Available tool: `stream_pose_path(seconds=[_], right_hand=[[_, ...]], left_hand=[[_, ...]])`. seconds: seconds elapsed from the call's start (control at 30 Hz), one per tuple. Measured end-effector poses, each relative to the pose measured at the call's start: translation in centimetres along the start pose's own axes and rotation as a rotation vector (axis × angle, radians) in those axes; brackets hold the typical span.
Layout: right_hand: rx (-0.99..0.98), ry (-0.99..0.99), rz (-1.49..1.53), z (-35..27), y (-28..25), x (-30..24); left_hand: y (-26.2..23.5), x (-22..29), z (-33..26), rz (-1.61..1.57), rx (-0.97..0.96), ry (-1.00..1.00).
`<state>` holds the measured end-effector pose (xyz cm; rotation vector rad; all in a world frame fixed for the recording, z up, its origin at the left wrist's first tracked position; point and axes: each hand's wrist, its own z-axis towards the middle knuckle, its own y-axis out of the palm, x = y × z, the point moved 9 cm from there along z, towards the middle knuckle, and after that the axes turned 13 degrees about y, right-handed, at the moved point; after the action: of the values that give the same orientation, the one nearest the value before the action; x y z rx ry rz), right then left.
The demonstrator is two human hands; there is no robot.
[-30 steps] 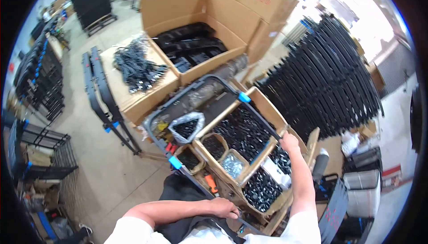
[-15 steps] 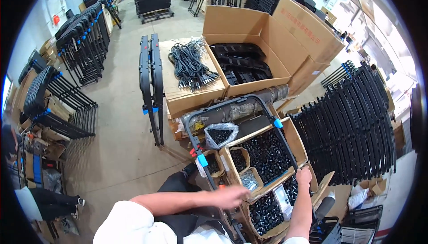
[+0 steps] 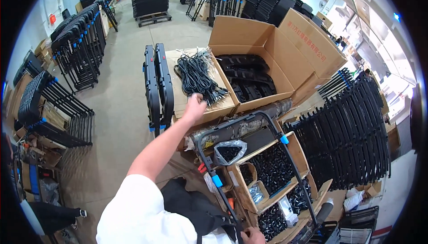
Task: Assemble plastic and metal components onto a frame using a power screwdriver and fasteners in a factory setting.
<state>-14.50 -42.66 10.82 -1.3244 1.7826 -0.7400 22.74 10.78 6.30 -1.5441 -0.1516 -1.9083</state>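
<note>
My left hand (image 3: 195, 106) is stretched out over a flat carton top (image 3: 179, 99), with its fingers spread on the near end of a bundle of black cables (image 3: 196, 75). My right hand (image 3: 253, 236) shows only at the bottom edge. It is against the lower end of a black tubular frame with blue clips (image 3: 273, 124), and its grip is hidden. Under the frame lie a clear bag of small black parts (image 3: 229, 151) and a divided carton of black fittings (image 3: 273, 169).
A large open carton (image 3: 256, 32) holding black moulded parts stands behind the cables. Two folded black frames (image 3: 156, 85) lean upright to the left of the cartons. Stacks of black bars (image 3: 347, 132) fill the right, and racks of frames (image 3: 76, 52) line the left across the concrete floor.
My left arm has left the frame near my body and reached forward to the cables. My right hand has dropped from the parts carton to the bottom edge. The view has tilted up.
</note>
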Motion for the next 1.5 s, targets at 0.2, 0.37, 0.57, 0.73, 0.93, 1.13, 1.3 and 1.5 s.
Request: stream_pose_path(seconds=[0.2, 0.37, 0.57, 0.73, 0.93, 1.13, 1.3, 1.5], right_hand=[[0.156, 0.301, -0.145, -0.9, 1.7, 2.6], [0.193, 0.739, -0.247, -1.9, -2.2, 1.5], [-0.095, 0.664, -0.383, -1.6, 4.4, 4.2], [-0.044, 0.655, -0.401, -1.6, 3.6, 2.9], [0.066, 0.623, -0.438, 0.3, 7.4, 9.4], [0.230, 0.580, -0.341, -1.2, 2.2, 4.2], [0.197, 0.613, -0.301, -1.3, 1.3, 1.5], [0.180, 0.652, -0.395, 0.1, 2.9, 3.5]], left_hand=[[-0.8, -3.4, 12.0, 0.238, 0.130, -0.462], [-2.5, -9.7, 17.6, 0.381, 0.112, -0.696], [-3.3, -14.7, 19.5, 0.359, 0.069, -0.683], [-2.0, -9.0, 19.5, 0.092, 0.304, -0.661], [-2.1, -1.0, 26.2, -0.583, 0.305, -0.284], [-8.2, 14.3, 23.6, -0.683, 0.336, 0.198], [-8.4, 23.9, 17.1, -0.944, -0.002, 0.370], [-0.1, 22.3, 0.5, -1.067, -0.530, 0.024]])
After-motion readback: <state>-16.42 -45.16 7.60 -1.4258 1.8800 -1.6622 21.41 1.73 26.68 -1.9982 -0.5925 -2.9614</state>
